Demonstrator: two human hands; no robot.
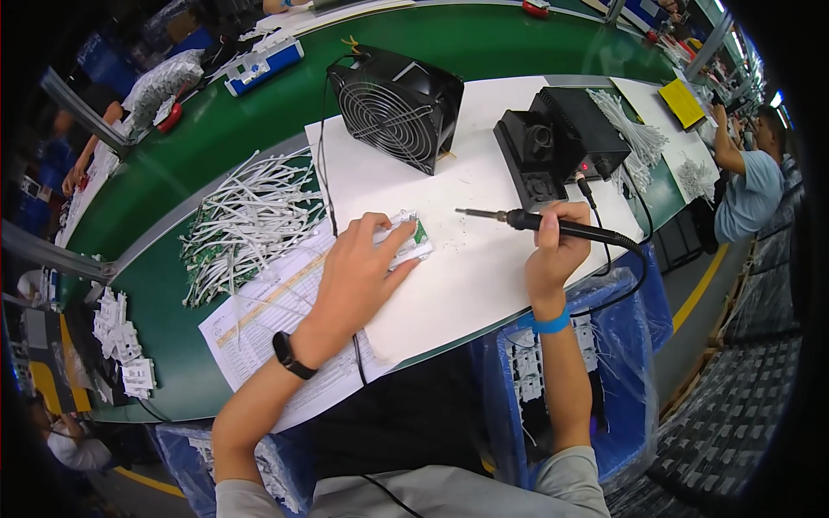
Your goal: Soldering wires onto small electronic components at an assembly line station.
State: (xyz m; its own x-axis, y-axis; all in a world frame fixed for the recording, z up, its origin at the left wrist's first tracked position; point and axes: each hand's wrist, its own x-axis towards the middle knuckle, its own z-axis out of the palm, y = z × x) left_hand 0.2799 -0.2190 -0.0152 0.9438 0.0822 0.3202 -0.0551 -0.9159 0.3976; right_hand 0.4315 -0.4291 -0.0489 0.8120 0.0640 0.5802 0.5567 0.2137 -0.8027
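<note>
With its fingers wrapped round the black handle, my right hand [557, 250] holds a soldering iron [527, 220], its metal tip pointing left above the white work sheet [466, 293]. My left hand [367, 268] presses a small white plastic housing [410, 246] down on the sheet. A bit of green circuit board [420, 231] shows at the housing's right end, apart from the iron's tip. My fingers hide much of the housing. Left of that hand lies a heap of white cables [255, 216] with green boards, beside a printed paper sheet [259, 332].
A black fan [389, 108] stands behind my hands. The soldering station [583, 134] and iron stand [527, 160] are at the back right. White plastic parts [121, 341] lie far left. Blue bins [626, 380] sit below the bench edge. A co-worker [751, 181] sits at right.
</note>
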